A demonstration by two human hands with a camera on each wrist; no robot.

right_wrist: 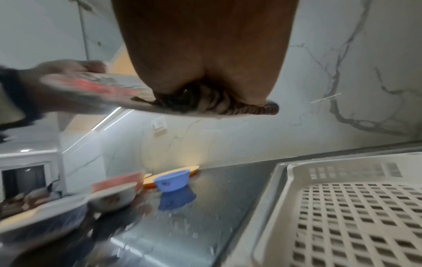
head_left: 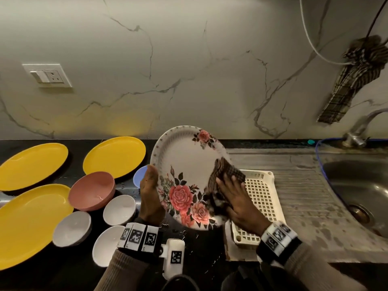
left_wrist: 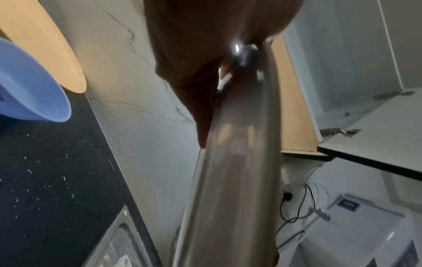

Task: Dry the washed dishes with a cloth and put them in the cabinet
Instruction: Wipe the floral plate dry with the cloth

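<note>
While the round white plate with printed pink roses [head_left: 186,175] is tilting up above the black countertop [head_left: 201,255], just left of the cream plastic lattice drying rack [head_left: 262,194], it is looking stiff, light and probably slick where wet, so a firm hold at the rim seems safest. The left hand [head_left: 149,192] is gripping the plate's left rim, thumb on the face and fingers behind. The right hand [head_left: 238,198] is lying flat with fingers spread, pressing a dark checked cloth [head_left: 225,175] against the plate's right side. Left of the plate, a small blue bowl [head_left: 139,177], a pink bowl [head_left: 92,190], three white bowls [head_left: 119,208] and three yellow oval plates [head_left: 114,156] are sitting on the countertop, some showing droplets. Right of the plate, beyond the rack, a steel sink [head_left: 361,185] is lying.
</note>
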